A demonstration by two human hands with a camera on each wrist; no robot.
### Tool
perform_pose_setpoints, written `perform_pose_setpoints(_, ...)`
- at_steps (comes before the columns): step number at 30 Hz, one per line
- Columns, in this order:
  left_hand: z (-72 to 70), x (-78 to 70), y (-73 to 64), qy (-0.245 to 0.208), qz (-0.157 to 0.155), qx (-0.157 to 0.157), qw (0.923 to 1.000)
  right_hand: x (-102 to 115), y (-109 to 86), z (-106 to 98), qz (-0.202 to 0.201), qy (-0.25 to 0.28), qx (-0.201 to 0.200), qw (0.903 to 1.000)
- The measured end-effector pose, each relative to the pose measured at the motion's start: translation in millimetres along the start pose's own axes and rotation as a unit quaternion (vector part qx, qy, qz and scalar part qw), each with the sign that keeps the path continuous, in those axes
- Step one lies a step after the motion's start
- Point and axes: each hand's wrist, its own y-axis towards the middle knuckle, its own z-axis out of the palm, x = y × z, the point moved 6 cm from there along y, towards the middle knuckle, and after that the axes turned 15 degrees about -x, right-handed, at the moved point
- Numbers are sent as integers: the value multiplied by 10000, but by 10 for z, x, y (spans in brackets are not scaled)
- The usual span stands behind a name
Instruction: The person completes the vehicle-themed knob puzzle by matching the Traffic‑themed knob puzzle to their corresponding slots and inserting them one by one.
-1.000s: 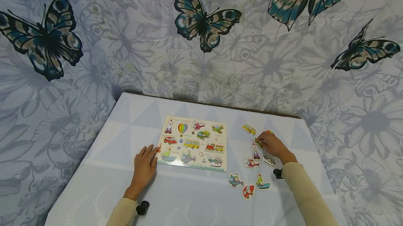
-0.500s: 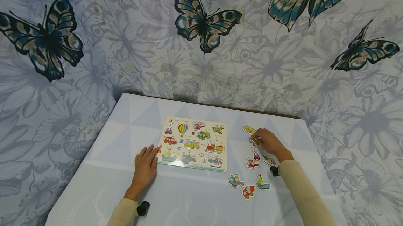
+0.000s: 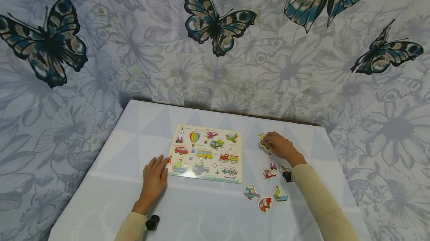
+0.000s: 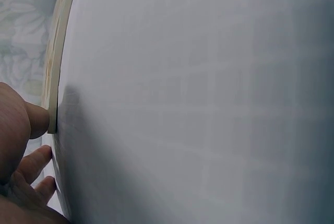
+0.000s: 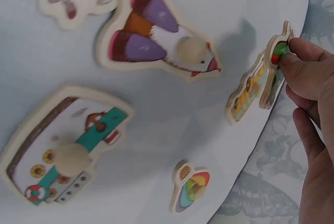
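Observation:
My right hand (image 3: 281, 147) pinches a green puzzle piece (image 5: 280, 49) with a bit of red on it, thumb and fingertips at its knob. This piece hangs in front of the yellow bus piece (image 5: 249, 92) in the right wrist view. Nearest below the hand lie the rocket piece (image 3: 273, 162) and the ship piece (image 5: 68, 151); a balloon piece (image 5: 190, 187) is mostly covered by the hand in the head view. My left hand (image 3: 154, 177) lies flat on the table with fingers extended, fingertips and thumb at the left edge of the vehicle puzzle board (image 3: 211, 177).
A helicopter piece (image 3: 268, 174), submarine piece (image 3: 251, 192), sailboat piece (image 3: 279, 194) and red piece (image 3: 265, 204) lie right of the board. The white table (image 3: 141, 121) meets a butterfly-patterned wall (image 3: 215, 84). Black wrist devices (image 3: 152, 222) sit at both cuffs.
The right hand has moved left and slightly away from me with the green piece, from above the rocket piece to over the bus piece. The left hand stays at the board.

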Motion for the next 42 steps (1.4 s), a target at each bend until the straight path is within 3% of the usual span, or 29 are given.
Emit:
perform_pose_setpoints(9,-7,-24,16,10,-129,228,9997,156,203,67,23,-95,134,9999)
perform_pose_setpoints(22,-3,-9,26,-46,-13,46,10000,403,488,316,-135,-232,326,9991)
perform_pose_setpoints(30,-16,-17,32,-6,62,-9,10000,557,566,428,-332,-15,226,9992)
perform_pose_setpoints(42,-2,-18,6,2,24,-36,10000,677,672,573,-354,-134,240,9990)
